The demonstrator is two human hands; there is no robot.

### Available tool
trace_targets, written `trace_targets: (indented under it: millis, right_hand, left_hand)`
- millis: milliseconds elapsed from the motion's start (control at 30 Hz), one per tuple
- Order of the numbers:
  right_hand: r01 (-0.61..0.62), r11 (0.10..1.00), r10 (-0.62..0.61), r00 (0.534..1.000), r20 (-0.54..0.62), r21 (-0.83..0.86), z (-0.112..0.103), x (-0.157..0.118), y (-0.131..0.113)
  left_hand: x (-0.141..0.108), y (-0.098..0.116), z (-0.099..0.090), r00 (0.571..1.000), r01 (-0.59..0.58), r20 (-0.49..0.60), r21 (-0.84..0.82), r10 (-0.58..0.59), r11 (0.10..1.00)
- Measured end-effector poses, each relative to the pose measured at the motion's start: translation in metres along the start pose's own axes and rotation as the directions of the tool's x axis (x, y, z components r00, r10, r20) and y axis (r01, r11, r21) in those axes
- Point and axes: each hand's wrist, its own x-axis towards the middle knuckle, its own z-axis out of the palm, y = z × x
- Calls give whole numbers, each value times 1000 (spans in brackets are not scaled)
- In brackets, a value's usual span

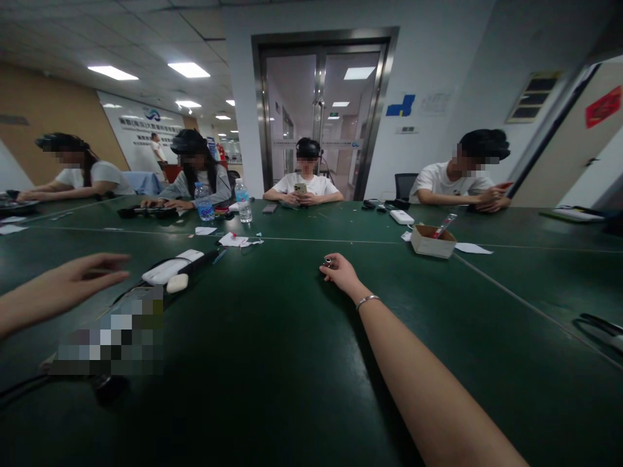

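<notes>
My right hand [341, 272], with a silver bracelet [367, 301] at the wrist, is stretched forward over the green table [263, 363]. Its fingers are pinched on a small shiny metal object [328, 262], too small to make out its kind. On the left, my left hand [80, 279] is held with its fingers stretched out and nothing in them. Close beside it lie a white power bank [172, 267] with a dark cable, a small white rounded case [177, 283] and a blurred-out flat device [111, 331].
Several people wearing headsets sit along the far side. Two water bottles [242, 202] stand near the back left, with paper scraps [234, 240] before them. A small open box [433, 242] holding a stick-like item sits at the right. Black cables [601, 324] lie at the right edge.
</notes>
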Motion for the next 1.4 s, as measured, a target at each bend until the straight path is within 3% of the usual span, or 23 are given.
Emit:
trace_targets:
  millis: [67,133,233,333,400,467,600,700,767,867,1167,1300,1400]
  right_hand:
    - [16,1000,-16,1000,13,-16,0,0,-1]
    - [37,999,-35,999,40,-31,-1,0,-3]
    - [47,998,-45,997,57,-34,-1,-1,-5]
    - [61,998,-60,998,37,-34,1,-1,-5]
    - [70,993,-70,998,12,-97,2,1,-5]
    - [61,979,-64,998,-12,-193,2,1,-7]
    - [47,972,-54,998,-27,-232,2,-2,-11]
    - [90,987,-98,994,-57,-135,3,-3,-11]
    - [122,989,-130,987,-97,-79,4,-3,-10]
    - [129,990,-134,984,-119,-49,4,-2,-9]
    - [118,973,-140,985,-101,-198,4,0,-9]
    - [28,999,-26,999,-38,42,0,2,-8]
    - [-4,964,5,1000,-3,267,-5,2,-9]
  left_hand:
    - [7,68,-10,988,-130,76,-33,132,991]
    - [10,139,-8,949,-287,129,-29,288,958]
    - [13,231,19,829,-530,246,56,503,846]
    - [19,294,61,722,-675,273,79,636,733]
    - [24,324,90,675,-730,190,35,713,682]
    - [32,344,118,684,-729,33,-13,729,684]
    - [51,353,175,750,-657,-326,-269,575,704]
    - [67,336,217,838,-536,-469,-609,281,584]
    - [76,321,239,890,-452,-408,-726,204,519]
    - [86,307,256,919,-392,-320,-796,230,461]
    - [90,307,258,870,-429,-265,-822,415,374]
    - [96,302,264,905,-355,-211,-853,369,383]
    - [100,300,265,931,-305,-177,-860,320,410]
